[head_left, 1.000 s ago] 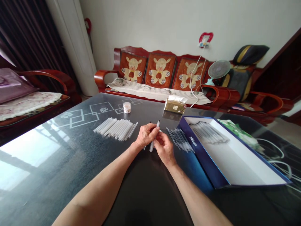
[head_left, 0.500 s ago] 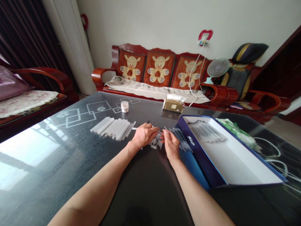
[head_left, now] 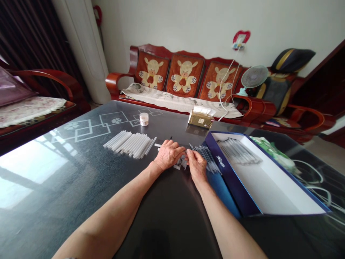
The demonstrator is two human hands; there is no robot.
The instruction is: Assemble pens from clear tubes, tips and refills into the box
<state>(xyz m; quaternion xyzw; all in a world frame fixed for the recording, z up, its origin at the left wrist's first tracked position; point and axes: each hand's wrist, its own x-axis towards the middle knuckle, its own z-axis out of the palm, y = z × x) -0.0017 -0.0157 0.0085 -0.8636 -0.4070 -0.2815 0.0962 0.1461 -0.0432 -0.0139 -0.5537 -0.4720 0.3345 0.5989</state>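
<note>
My left hand (head_left: 170, 154) is closed, palm down, over the middle of the table. A white plastic pen barrel (head_left: 157, 145) sticks out behind it on the left and seems to run under the fingers. Close by on the right, my right hand (head_left: 197, 164) pinches thumb and fingers together near the left fingertips; what it pinches is too small to make out. Below the fingers lie small clear-white plastic pieces (head_left: 178, 165), partly hidden. Thin dark-tipped pen refills (head_left: 206, 156) lie beside my right hand. Left of my hands is a row of white barrels (head_left: 132, 144).
An open blue box (head_left: 280, 183) with white inside stands at the right, holding a row of slim pens (head_left: 239, 151). Further back are a small round tub (head_left: 144, 119) and a tissue box (head_left: 201, 118). A green-white bag (head_left: 275, 153) and white cables (head_left: 320, 187) lie beyond the box.
My right fingers have closed into a pinch and come nearer to the left fingertips. My left hand stays almost in place. The view has shifted slightly.
</note>
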